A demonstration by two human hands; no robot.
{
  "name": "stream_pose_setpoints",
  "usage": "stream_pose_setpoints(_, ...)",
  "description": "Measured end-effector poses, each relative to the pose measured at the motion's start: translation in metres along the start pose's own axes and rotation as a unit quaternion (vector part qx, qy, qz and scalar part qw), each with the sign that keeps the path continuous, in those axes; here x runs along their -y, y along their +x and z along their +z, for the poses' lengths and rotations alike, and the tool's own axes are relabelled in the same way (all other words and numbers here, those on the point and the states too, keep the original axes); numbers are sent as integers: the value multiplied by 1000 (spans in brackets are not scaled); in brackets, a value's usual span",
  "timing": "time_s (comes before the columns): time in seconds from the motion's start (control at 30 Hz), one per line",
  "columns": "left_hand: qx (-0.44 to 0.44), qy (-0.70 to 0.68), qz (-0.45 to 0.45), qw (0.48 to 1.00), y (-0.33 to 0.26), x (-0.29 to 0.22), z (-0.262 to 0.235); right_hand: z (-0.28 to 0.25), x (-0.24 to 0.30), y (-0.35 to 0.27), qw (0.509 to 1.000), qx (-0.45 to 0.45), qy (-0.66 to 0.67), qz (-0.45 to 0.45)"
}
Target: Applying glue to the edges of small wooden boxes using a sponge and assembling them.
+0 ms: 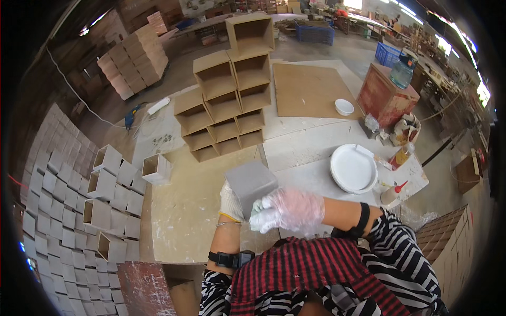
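A grey-coated box (pixel 251 180) is held up over the near part of the worktable. My left hand (pixel 231 203), in a white knitted glove, grips the box along its left side. My right hand (pixel 284 210) wears a clear plastic glove over a pale one. Its fingers are bunched together against the near right side of the box, and what they hold, if anything, is hidden. To the right stands a round white tub (pixel 353 168) of pale liquid with a white-handled tool (pixel 366 151) across its rim.
Bare brown boxes (pixel 224 81) stand stacked on the table's far side. Many grey boxes (pixel 63 195) fill the left. One pale box (pixel 156 168) sits at the table's left edge. On the right are a glue bottle (pixel 391 195), a jar (pixel 401 156) and a white bowl (pixel 344 107).
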State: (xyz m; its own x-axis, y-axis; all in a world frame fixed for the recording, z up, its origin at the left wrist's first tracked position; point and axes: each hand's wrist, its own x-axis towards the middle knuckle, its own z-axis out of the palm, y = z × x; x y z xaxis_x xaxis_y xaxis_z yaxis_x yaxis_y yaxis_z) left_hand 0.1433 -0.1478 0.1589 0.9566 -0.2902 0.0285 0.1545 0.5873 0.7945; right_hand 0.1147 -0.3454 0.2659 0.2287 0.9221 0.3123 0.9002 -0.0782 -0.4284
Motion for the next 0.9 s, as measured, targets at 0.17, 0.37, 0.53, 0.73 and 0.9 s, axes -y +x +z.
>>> stream_pose_setpoints(0.17, -112, -159, -67, 979, 1, -4, 6, 10, -3, -1, 997, -35, -47, 57)
stream_pose_setpoints(0.37, -48, -262, -92, 959, -11, -7, 19, -41, -20, 2, 981, -75, -180, -2)
stream_pose_setpoints(0.53, -98, -247, -162, 950, -6, -13, 33, -45, -21, 0, 959, -142, -246, -14)
stream_pose_setpoints(0.73, -56, -194, -151, 968, -6, 4, 10, -19, -3, 8, 969, 37, -241, -29)
stream_pose_setpoints(0.9, -68, -243, -112, 961, -16, -1, 34, -36, -39, 7, 987, -106, -63, 106)
